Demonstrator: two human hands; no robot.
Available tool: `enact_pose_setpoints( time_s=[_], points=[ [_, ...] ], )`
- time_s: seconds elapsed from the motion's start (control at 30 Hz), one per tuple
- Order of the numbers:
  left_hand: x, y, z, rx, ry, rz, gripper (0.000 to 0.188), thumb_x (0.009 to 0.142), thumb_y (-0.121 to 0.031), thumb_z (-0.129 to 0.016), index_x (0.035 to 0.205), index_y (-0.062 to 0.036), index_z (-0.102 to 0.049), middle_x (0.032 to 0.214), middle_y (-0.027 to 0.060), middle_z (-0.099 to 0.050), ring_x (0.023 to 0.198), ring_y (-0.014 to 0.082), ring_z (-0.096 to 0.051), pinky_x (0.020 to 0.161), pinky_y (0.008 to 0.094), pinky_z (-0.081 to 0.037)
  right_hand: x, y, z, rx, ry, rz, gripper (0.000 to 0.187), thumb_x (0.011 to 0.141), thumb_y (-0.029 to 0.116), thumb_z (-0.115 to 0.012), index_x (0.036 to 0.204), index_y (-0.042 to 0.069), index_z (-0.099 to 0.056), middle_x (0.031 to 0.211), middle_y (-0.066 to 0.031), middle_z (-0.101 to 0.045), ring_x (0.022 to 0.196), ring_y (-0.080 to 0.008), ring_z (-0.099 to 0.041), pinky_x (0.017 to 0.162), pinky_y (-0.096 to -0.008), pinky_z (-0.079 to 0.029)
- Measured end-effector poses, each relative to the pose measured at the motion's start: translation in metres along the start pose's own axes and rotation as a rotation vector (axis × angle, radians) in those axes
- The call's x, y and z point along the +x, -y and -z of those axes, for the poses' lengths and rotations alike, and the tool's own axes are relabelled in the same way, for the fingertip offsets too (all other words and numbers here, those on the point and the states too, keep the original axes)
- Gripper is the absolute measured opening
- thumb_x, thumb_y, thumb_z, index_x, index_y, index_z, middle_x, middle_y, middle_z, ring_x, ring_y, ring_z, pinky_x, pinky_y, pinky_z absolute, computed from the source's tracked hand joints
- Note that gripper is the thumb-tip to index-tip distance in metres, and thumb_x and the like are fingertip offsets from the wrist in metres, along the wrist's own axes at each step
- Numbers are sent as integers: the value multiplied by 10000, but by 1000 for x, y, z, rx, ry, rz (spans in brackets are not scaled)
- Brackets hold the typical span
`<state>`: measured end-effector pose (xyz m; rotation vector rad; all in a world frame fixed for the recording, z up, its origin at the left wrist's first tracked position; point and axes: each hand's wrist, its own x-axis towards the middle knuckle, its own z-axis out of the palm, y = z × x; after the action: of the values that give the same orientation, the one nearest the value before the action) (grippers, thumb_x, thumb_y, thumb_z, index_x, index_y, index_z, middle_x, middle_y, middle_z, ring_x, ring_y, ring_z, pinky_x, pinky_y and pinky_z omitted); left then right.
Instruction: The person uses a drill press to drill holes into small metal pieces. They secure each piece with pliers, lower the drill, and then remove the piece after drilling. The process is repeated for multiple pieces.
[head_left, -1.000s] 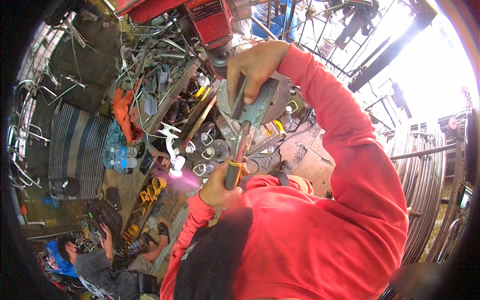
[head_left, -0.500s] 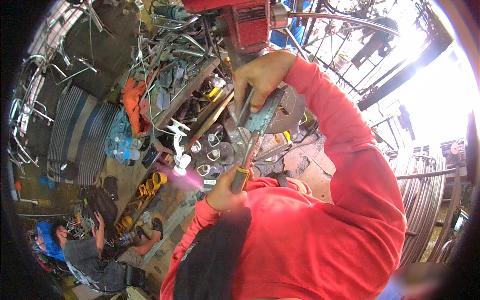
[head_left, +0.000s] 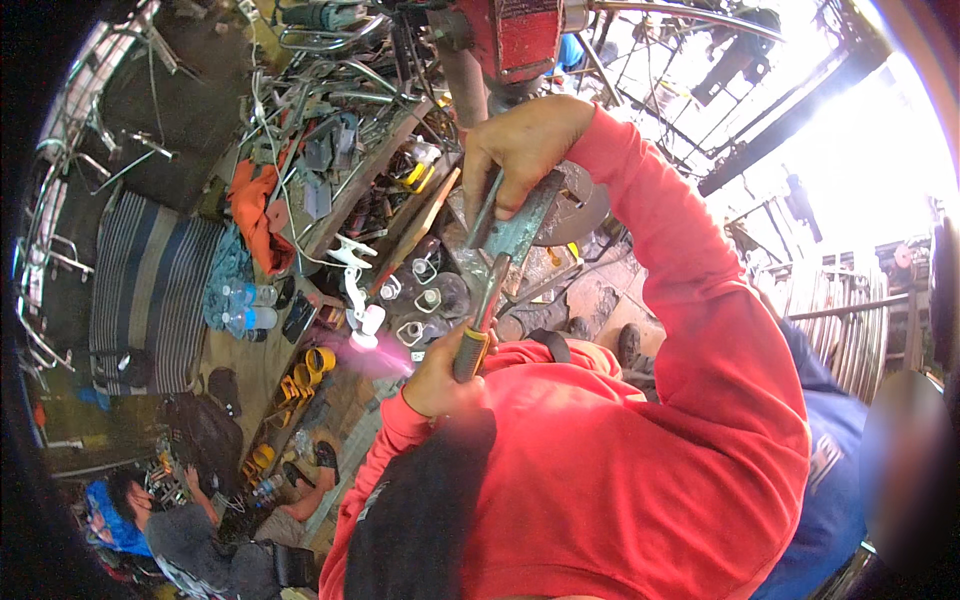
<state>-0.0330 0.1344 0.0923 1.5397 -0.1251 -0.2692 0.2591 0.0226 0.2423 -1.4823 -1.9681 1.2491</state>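
Observation:
My right hand [head_left: 528,145] reaches in from the right under the red machine head. Its fingers are closed on a grey metal channel piece [head_left: 528,222], lying over a round metal plate [head_left: 575,207]. Nearer to me, my left hand [head_left: 435,378] wraps round a long tool with a yellow-and-dark handle [head_left: 470,355]. The tool's slim, partly reddish shaft [head_left: 488,292] points up to the near end of the channel piece and appears to touch it. What kind of tool it is, I cannot tell.
Above my right hand is the red machine head [head_left: 527,38]. Several clear jugs [head_left: 450,297] and a white clip-on lamp [head_left: 355,285] stand left of the tool. Metal scrap [head_left: 345,110] fills the far left. One person [head_left: 215,550] sits lower left; another in blue [head_left: 825,480] is at my right.
The view has shifted slightly. The person in blue at my right has come further into view. Both hands keep their hold on the channel piece and the tool, nearly unmoved.

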Motion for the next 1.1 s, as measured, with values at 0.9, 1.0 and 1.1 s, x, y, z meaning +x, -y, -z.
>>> enact_pose_setpoints(
  time_s=[0.9,1.0,1.1],
  points=[
    [29,35,-12,90,38,-35,410,674,-52,-681,1057,-57,-534,824,-5,-531,738,103,-517,661,275,-444,69,-15,-264,1189,-1750,88,610,922,334,-631,1378,31,-363,1014,-81,-598,877,-203,-623,815,-336,-515],
    [37,43,-25,67,-2,-10,375,676,-68,-701,1012,-59,-536,795,-5,-533,723,106,-522,645,278,-438,68,-17,-252,1039,-1752,-182,519,886,234,-678,1289,15,-434,907,-35,-556,819,-153,-590,762,-291,-493],
    [43,57,-37,88,-94,-18,367,680,-72,-706,1003,-56,-535,788,-2,-542,719,108,-522,643,284,-437,72,-28,-244,971,-1808,-407,376,841,127,-712,1140,25,-508,812,7,-516,707,-92,-507,665,-252,-439]
  ],
)
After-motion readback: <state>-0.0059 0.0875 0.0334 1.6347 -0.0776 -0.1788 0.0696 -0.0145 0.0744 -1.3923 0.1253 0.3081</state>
